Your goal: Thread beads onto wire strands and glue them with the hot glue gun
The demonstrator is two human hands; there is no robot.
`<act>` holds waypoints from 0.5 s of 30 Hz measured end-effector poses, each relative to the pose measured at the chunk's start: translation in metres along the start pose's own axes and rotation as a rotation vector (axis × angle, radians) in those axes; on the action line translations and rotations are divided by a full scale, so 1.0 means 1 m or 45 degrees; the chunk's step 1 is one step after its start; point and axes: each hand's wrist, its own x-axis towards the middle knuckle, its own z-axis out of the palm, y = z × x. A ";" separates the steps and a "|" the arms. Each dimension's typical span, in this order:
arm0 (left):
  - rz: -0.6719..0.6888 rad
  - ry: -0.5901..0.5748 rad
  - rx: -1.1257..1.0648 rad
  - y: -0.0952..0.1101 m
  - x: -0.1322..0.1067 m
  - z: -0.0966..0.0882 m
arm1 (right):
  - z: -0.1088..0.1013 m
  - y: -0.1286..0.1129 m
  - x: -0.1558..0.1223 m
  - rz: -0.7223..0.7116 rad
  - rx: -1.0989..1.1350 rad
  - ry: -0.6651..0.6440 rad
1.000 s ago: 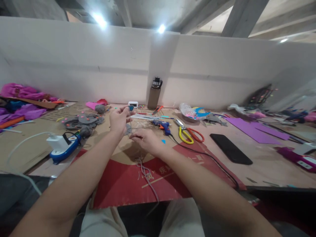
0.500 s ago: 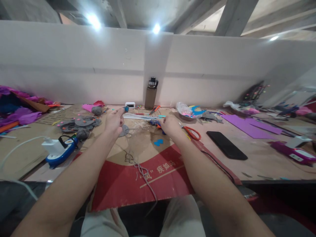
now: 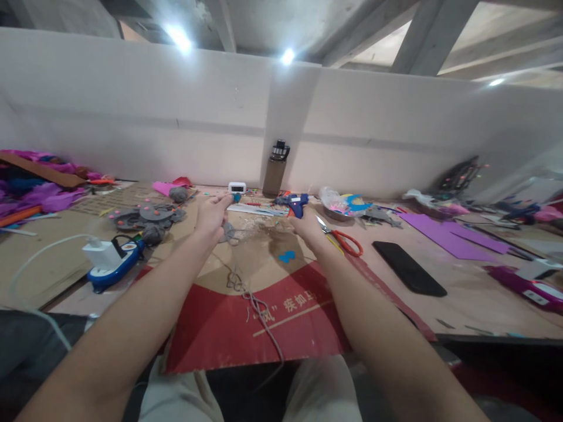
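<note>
My left hand (image 3: 212, 215) pinches a small dark teal piece (image 3: 236, 198) at its fingertips; what kind of piece it is I cannot make out. In my right hand (image 3: 307, 221) is a blue glue gun (image 3: 298, 203), raised above the board with its nozzle towards the left. A brown and red cardboard sheet (image 3: 290, 337) lies under both hands. On it are a blue cut-out piece (image 3: 287, 257), a tangled grey cord (image 3: 260, 306) and a grey disc (image 3: 227, 232) partly behind my left hand. Pale strips (image 3: 250, 209) lie between the hands.
Orange-handled scissors (image 3: 347, 242) and a black phone (image 3: 409, 268) lie to the right. A dark bottle (image 3: 275, 170) stands by the wall. A blue power strip (image 3: 115, 266) sits at the left, near grey felt pieces (image 3: 147, 218). Purple sheets (image 3: 444, 234) lie further right.
My right hand has picked up the glue gun from the board and lifted it. My left hand still pinches the teal piece. The view has shifted slightly.
</note>
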 end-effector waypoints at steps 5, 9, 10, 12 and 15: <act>-0.018 0.006 0.042 -0.004 0.003 -0.003 | -0.003 -0.038 -0.020 -0.123 0.616 -0.019; -0.066 0.040 0.107 -0.009 0.006 -0.006 | -0.010 -0.063 -0.042 -0.241 0.766 -0.095; -0.081 0.051 0.119 -0.010 0.006 -0.006 | -0.011 -0.065 -0.046 -0.278 0.743 -0.105; -0.094 0.054 0.137 -0.012 0.007 -0.006 | -0.010 -0.066 -0.051 -0.357 0.658 -0.117; -0.095 0.040 0.160 -0.012 0.006 -0.006 | -0.007 -0.064 -0.053 -0.435 0.522 -0.115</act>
